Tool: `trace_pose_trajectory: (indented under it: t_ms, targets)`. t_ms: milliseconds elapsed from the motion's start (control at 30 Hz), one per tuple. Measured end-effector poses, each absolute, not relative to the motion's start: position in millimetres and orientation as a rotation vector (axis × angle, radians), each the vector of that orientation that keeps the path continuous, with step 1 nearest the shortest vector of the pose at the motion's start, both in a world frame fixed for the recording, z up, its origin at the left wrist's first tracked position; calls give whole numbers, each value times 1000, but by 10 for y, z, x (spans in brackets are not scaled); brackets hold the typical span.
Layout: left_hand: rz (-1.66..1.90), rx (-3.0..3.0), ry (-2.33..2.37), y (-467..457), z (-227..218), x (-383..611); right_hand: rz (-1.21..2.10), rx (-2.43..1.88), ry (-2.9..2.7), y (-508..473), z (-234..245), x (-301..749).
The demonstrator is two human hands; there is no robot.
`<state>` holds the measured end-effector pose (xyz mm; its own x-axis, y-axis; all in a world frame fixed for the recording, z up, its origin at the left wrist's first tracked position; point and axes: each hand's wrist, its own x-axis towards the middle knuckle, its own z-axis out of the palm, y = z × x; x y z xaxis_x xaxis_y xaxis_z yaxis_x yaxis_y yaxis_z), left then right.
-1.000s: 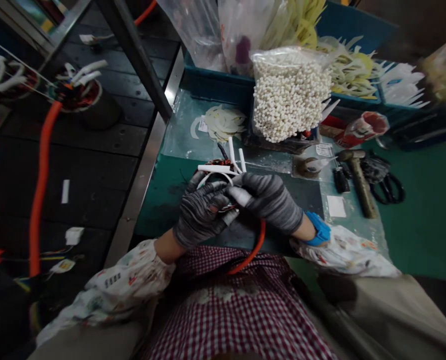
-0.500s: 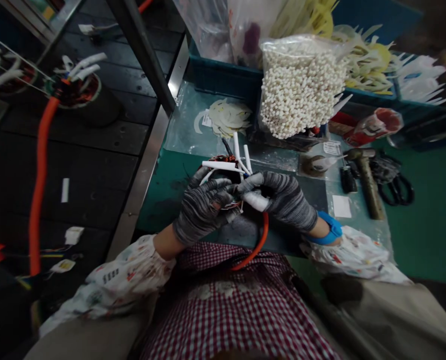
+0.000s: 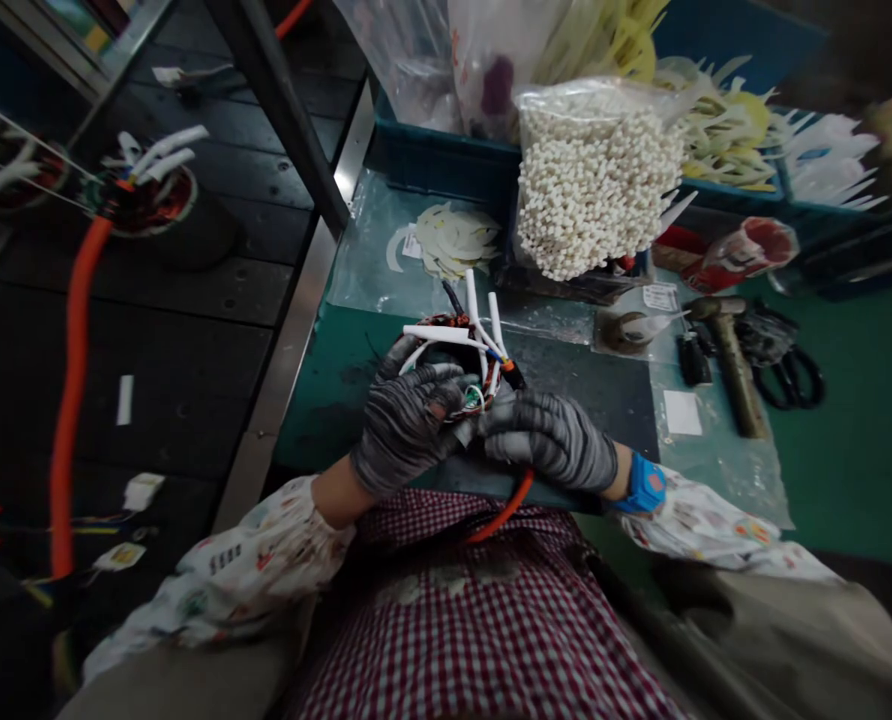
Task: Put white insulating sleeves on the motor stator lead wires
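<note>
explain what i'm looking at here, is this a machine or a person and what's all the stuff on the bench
No machine here: this is a person at work, filmed by one camera worn on their head. It looks forward and down, so you see their own arms from above. Both hands wear grey striped gloves. The left hand is closed around a wire bundle, a small wound part with white-sleeved leads sticking up. The right hand, with a blue wristband, is closed over an orange cable that runs from the bundle down toward the checked apron. On the green bench lie a hammer and black scissors. Further back stands a clear bag of small white pieces, in front of blue bins.
</note>
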<state>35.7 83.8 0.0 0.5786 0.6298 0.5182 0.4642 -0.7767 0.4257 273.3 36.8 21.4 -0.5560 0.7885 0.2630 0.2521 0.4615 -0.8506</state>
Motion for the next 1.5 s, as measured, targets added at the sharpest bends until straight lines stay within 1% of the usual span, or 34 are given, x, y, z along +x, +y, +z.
trace_pose_trajectory:
  t_ms: [67, 167, 200, 300, 400, 467, 533, 633, 700, 800, 867, 933, 1067, 1167, 1233, 1333, 1433, 1500]
  targets:
    - [1006, 2586, 901, 837, 11, 375, 978, -907, -2114, 468, 297, 2627]
    - [1016, 2634, 901, 862, 33, 379, 709, -1271, -2055, 747, 359, 2409]
    - [1015, 2646, 890, 878, 39, 368, 652, -1329, -2024, 833, 359, 2355]
    - [990, 2712, 758, 930, 42, 287, 556, -1341, -1878, 916, 302, 2316]
    - [943, 2872, 716, 952, 31, 142, 428, -1431, -1560, 746, 179, 2390]
    - [946, 2964, 810, 955, 42, 30, 507, -1511, -1439, 624, 83, 2427]
    - [925, 3015, 854, 974, 98, -73, 716, -1548, -1492, 590, 16, 2446]
    - [745, 3121, 651, 1062, 283, -181, 862, -1525, -1673, 761, 22, 2521]
    - [655, 3201, 485, 1131, 428, -220, 901, -1459, -1819, 1003, 85, 2625]
    - [609, 3295, 427, 1163, 553, -250, 1084, -1245, -2027, 1428, 183, 2777]
    - [636, 3314, 461, 1131, 538, -268, 1243, -1110, -2085, 1609, 200, 2816]
    - [714, 3255, 515, 1091, 464, -283, 1299, -1099, -2001, 1594, 158, 2793]
    - [763, 3108, 531, 1095, 292, -256, 1015, -1351, -1569, 989, -42, 2716]
    - [823, 3080, 535, 1173, 182, -166, 916, -1520, -1349, 505, -140, 2796]
    - [954, 3050, 531, 1209, 83, -83, 833, -1561, -1352, 414, -157, 2888]
    - [1162, 2961, 631, 1138, -110, 57, 685, -1533, -1447, 607, -170, 2957]
    - [1240, 2864, 944, 934, -281, 176, 476, -1548, -1631, 881, -156, 2902]
    - [1235, 2819, 1138, 812, -346, 221, 296, -1588, -1740, 1000, -59, 2848]
